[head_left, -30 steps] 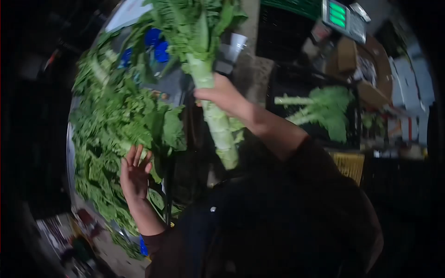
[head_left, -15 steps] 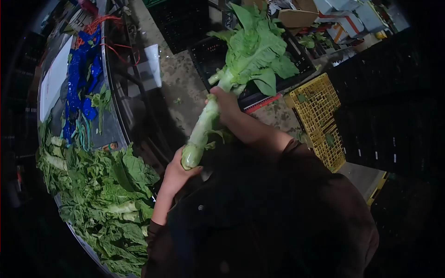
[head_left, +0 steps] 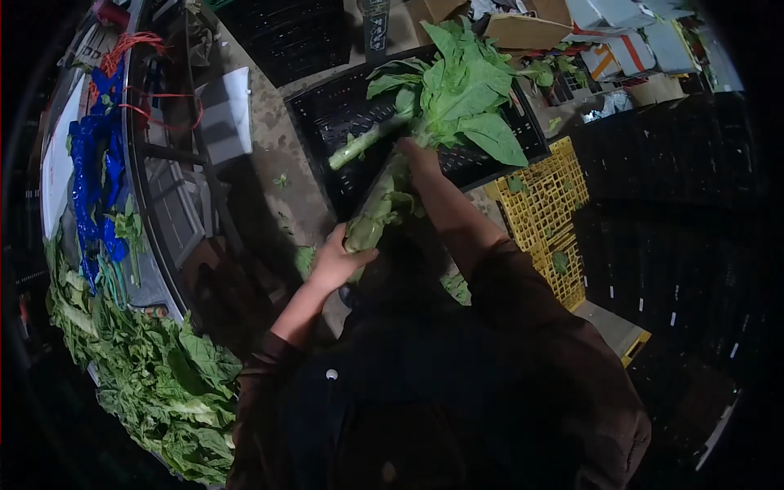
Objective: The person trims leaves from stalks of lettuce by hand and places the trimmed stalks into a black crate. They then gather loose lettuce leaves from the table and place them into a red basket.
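A celtuce (head_left: pixel 380 204) with a thick pale green stem slants across the middle of the view. Around the lower end of the stem, my left hand (head_left: pixel 335 263) is closed. Higher up, just below the leaves, my right hand (head_left: pixel 418 162) grips the same stem. The leafy top lies over a black plastic crate (head_left: pixel 307 135) on the floor. Inside that crate, to the left of my right hand, rests another celtuce (head_left: pixel 359 147), its leafy end partly hidden behind the held one.
On the left table (head_left: pixel 157 237) lie a pile of leafy celtuce (head_left: pixel 155 384), blue plastic (head_left: pixel 90 180) and red string (head_left: pixel 135 49). A yellow plastic pallet (head_left: pixel 543 196) and stacked black crates (head_left: pixel 678 188) stand to the right. Cardboard (head_left: pixel 531 31) and white boxes (head_left: pixel 621 53) sit at the back right.
Both hands have carried the celtuce forward and down toward the crate. The view has shifted to the right, and the other celtuce in the crate shows more fully.
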### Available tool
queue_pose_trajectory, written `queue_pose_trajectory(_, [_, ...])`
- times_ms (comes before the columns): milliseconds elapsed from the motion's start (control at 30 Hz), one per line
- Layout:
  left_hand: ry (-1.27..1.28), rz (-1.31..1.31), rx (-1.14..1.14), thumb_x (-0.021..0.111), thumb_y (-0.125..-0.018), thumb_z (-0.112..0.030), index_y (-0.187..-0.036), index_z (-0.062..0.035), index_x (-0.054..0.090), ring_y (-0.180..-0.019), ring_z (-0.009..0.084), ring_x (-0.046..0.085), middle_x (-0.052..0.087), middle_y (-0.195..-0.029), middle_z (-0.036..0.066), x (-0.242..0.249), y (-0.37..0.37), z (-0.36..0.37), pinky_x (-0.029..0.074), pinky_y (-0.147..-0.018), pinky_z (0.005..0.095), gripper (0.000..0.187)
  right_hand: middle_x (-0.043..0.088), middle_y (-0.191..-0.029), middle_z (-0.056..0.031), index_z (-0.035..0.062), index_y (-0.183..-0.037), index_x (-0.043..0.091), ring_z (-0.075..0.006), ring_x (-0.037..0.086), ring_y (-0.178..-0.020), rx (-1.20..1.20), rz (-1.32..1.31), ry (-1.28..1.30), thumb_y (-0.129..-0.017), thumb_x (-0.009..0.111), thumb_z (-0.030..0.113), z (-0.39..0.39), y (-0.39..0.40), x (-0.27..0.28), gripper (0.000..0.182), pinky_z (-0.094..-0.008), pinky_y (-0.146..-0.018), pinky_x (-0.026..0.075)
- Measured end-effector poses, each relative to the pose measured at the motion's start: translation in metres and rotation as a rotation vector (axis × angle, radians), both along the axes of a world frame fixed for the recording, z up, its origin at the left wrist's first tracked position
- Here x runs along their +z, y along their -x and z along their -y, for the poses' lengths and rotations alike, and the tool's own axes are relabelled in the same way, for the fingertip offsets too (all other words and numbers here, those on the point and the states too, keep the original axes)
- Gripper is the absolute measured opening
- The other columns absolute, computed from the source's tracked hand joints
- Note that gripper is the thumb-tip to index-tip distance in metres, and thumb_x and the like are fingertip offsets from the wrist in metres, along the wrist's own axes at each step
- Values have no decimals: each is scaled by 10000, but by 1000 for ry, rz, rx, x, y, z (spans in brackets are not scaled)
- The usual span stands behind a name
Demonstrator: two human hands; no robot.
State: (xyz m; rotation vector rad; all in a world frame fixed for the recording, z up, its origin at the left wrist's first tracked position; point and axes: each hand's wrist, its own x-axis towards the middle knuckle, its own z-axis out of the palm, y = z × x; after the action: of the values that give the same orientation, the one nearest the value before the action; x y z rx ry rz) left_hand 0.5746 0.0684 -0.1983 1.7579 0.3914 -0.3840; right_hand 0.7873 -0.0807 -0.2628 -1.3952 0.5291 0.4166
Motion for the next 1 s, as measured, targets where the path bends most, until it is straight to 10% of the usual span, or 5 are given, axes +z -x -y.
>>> queue_pose_trajectory(333, [-313,-171,-100,699,-781,-236,-1276,-60,467,-918,259,623,639,-1020,157,-27,-61,8,484,-807,337,574,585,-896,-75,81,-1053,602,-210,546,-804,39,-120,-26,-745,716,318,2,-43,-92,405,-387,-681,455])
queue_pose_trajectory(533, [-191,-260,10,724,-703,-360,-1235,-52,506,-977,307,602,615,-1076,168,-42,-60,-5,454,-859,365,653,611,-919,-113,65,-1050,571,-267,582,-862,470,-456,541,-855,583,352,34,-77,-62,346,-429,-721,465])
queue_pose_trajectory(600, [-106,-249,30,726,-698,-360,-1238,-41,502,-965,295,602,614,-1070,161,-56,-54,-9,457,-854,355,665,595,-1086,-206,90,-1190,543,-354,570,-1019,1071,340,1012,-856,564,385,90,-100,-125,446,-439,-827,458])
queue_pose_trajectory(733, [20,-382,3,727,-700,-310,-1240,-18,496,-940,262,604,615,-1053,148,-32,-69,-7,469,-837,334,656,609,-1034,-168,104,-1089,567,-399,570,-954,610,483,1224,-851,515,172,103,-161,-32,253,-451,-811,471])
queue_pose_trajectory(1000, [-46,-367,78,712,-718,-188,-1228,-41,510,-937,212,606,624,-1032,130,-17,-75,0,479,-819,333,568,528,-1228,-48,180,-1120,576,-281,499,-1125,1067,705,1534,-787,564,137,128,-202,-39,336,-409,-914,432])
